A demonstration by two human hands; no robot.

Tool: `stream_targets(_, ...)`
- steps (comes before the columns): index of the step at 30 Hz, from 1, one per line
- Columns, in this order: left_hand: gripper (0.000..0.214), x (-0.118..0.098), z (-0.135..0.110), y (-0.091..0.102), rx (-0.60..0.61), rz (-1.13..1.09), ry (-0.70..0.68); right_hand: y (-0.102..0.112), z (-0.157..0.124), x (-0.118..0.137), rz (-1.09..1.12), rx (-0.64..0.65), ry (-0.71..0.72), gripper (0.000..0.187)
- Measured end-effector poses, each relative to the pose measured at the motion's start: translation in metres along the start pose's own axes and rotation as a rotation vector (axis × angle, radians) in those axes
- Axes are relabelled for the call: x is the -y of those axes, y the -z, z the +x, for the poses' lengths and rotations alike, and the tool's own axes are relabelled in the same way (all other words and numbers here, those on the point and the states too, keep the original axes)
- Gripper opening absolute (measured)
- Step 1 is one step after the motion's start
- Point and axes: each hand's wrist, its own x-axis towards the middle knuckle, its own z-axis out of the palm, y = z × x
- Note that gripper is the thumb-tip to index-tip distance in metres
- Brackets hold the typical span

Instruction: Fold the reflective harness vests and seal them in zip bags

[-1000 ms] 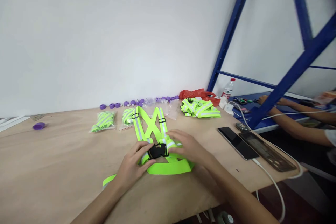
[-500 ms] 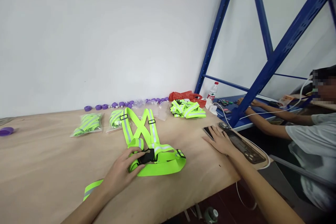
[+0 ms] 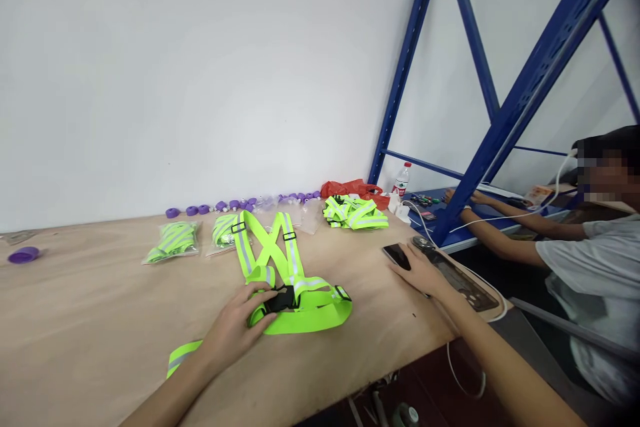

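A neon-yellow reflective strap vest (image 3: 280,260) with crossed straps lies spread on the wooden table (image 3: 90,320). My left hand (image 3: 235,325) rests on its waist band with the fingers lying flat beside the black buckle (image 3: 281,298). My right hand (image 3: 419,269) lies open on a dark phone (image 3: 396,255) at the table's right edge, fingers flat on it.
Two bagged vests (image 3: 173,241) and a loose pile of vests (image 3: 356,211) lie near the wall, with purple caps (image 3: 23,254), a red bag (image 3: 350,187) and a bottle (image 3: 401,179). A dark metal plate (image 3: 463,278) and a white cable lie by the phone. Another person (image 3: 590,260) sits at right behind blue shelf posts (image 3: 510,107).
My right hand left the vest and went right onto the phone. My left hand stayed on the vest by the buckle. The view turned right.
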Motion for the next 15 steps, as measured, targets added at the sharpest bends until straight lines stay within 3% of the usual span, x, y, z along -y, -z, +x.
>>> stream_targets(6,0.028,0.002,0.001,0.0,0.004,-0.022,-0.013,0.014,-0.012,-0.006,0.018,0.06,-0.102,0.074)
stream_targets(15,0.029,0.0,0.001,0.004,0.075,-0.022,0.039,0.025,-0.025,0.005,0.118,-0.007,-0.148,0.069)
